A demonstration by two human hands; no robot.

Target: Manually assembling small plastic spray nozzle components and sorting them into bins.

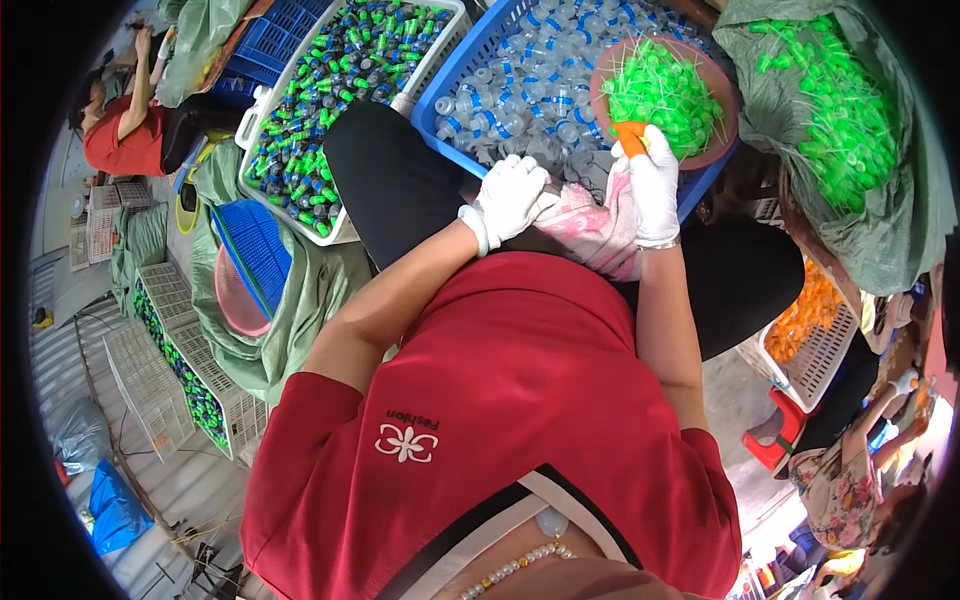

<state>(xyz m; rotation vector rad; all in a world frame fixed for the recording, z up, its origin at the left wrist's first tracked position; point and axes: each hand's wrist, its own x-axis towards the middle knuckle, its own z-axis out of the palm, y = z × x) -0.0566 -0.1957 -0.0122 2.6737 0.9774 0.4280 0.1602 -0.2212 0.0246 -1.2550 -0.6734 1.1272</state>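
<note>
My left hand (508, 200), in a white glove, is closed with curled fingers beside a pink and white cloth (592, 222) on my lap; what it grips is hidden. My right hand (655, 190), also white-gloved, is raised at the cloth's right side with fingers pinched. Bright orange shows at its fingertips (630, 137); whether this is a held piece or a finger cover I cannot tell. In front is a blue basket (428, 112) of small clear bottles (545, 75) with blue bands. A pink bowl (728, 95) of bright green pieces with thin white tubes (660, 95) rests on them.
At left stands a white basket (246, 130) of dark bottles with green tops (350, 90). A green sack (770, 110) with more green pieces is at right, above a white crate (825, 360) of orange pieces. Other people sit far left (130, 130) and lower right (835, 490).
</note>
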